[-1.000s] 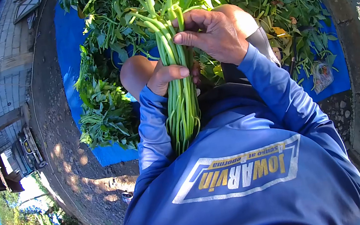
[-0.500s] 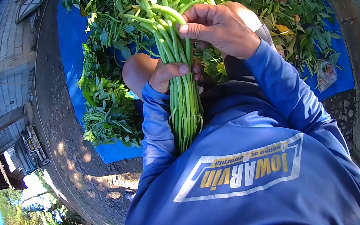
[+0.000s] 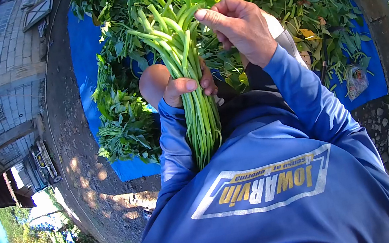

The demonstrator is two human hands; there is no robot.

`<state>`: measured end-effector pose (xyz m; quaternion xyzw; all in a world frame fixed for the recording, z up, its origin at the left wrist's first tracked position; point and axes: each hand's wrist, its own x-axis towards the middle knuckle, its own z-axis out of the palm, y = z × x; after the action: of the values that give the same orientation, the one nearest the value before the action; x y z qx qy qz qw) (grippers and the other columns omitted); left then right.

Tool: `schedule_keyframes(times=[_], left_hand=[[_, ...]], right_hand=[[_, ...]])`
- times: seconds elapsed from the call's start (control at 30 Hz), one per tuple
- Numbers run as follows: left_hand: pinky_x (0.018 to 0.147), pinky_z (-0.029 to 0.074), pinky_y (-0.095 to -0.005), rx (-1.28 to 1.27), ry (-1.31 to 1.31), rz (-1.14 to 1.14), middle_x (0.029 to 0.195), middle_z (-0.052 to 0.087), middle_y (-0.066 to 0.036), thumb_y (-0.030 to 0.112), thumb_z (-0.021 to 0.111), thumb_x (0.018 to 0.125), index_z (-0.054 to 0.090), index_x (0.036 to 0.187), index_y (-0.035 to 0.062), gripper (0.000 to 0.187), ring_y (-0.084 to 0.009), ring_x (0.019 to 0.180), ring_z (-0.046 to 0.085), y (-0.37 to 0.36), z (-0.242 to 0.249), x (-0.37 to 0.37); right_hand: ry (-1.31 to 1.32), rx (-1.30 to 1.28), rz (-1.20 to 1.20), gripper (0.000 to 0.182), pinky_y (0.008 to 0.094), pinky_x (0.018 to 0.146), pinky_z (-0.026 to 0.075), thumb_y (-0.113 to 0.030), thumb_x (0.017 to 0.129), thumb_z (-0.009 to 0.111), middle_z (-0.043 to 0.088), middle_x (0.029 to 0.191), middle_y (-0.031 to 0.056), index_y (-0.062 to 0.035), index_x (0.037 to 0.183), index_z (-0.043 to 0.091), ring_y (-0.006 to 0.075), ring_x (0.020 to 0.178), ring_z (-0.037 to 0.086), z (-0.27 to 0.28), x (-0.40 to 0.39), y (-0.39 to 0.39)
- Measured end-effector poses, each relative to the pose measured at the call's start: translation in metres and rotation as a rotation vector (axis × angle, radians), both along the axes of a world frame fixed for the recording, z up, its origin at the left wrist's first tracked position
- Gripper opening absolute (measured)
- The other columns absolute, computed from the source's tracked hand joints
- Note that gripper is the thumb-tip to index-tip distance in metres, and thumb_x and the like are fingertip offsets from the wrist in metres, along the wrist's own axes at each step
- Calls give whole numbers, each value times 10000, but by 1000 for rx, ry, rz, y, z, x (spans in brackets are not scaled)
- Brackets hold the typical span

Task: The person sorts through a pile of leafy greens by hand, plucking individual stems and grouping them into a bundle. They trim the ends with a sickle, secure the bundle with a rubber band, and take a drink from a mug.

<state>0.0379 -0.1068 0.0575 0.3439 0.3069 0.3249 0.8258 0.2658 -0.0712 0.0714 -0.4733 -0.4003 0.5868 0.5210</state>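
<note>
Right hand (image 3: 245, 26) had slid up toward the top ends of the bundle of long green stalks (image 3: 201, 117) since half a second earlier, when its thumb sat lower against a bent stalk. Those tops also looked more fanned out now. Left hand (image 3: 179, 92) was wrapped around the middle of the bundle, thumb in front, fingers gripping it firmly. On the right, the thumb tip was right by a stalk end with the other fingers curled; honestly can't tell if it was pinching anything.

So the bundle was held up in front of the blue shirt (image 3: 271, 233), its thin ends hanging down by it. Beyond the hands, a big heap of leafy greens (image 3: 125, 113) covered a blue tarp (image 3: 86, 47), with a clear plastic bag (image 3: 356, 82) over near the right edge.
</note>
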Motion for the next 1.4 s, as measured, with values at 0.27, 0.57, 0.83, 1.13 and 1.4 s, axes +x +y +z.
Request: schedule_keyframes(times=[0.27, 0.57, 0.83, 1.13, 1.4], left_hand=[[821, 595, -441, -7, 7, -54, 905, 650, -131, 229, 818, 707, 560, 1231, 41, 614, -279, 807, 669, 1, 2, -4], [804, 618, -414, -26, 43, 3, 918, 656, -140, 223, 822, 721, 556, 1274, 10, 650, -285, 820, 689, 0, -1, 1], [734, 565, -372, 15, 241, -30, 876, 669, -100, 197, 813, 738, 634, 1158, 16, 490, -235, 784, 676, -2, 16, 11], [795, 588, -356, 92, 311, -229, 967, 741, -103, 89, 843, 767, 698, 1138, 7, 406, -207, 880, 726, 13, 16, 53], [682, 569, -380, -40, 237, -127, 863, 661, -138, 223, 835, 701, 626, 1191, 3, 576, -267, 755, 679, 13, 21, 48]], right_hand=[[315, -181, 329, 273, 262, 579, 477, -278, 993, 757, 659, 788, 6, -6, 990, 741, 80, 691, 596, -21, -12, -2], [94, 164, 185, 279, 302, 824, 568, -209, 1057, 672, 742, 965, 64, 47, 1161, 713, 128, 902, 681, -19, -17, -16], [228, 100, 345, 1101, 429, 1096, 520, -352, 792, 948, 615, 1336, 320, 78, 1554, 278, 338, 1272, 638, -5, 9, -14], [248, 120, -48, 766, 378, 936, 578, -170, 757, 863, 684, 1187, 189, 60, 1349, 435, 263, 1052, 700, -15, -13, -5], [-243, 76, -111, 791, 390, 885, 570, -447, 793, 892, 719, 1058, 208, 79, 1297, 583, 278, 979, 718, 10, 44, -22]])
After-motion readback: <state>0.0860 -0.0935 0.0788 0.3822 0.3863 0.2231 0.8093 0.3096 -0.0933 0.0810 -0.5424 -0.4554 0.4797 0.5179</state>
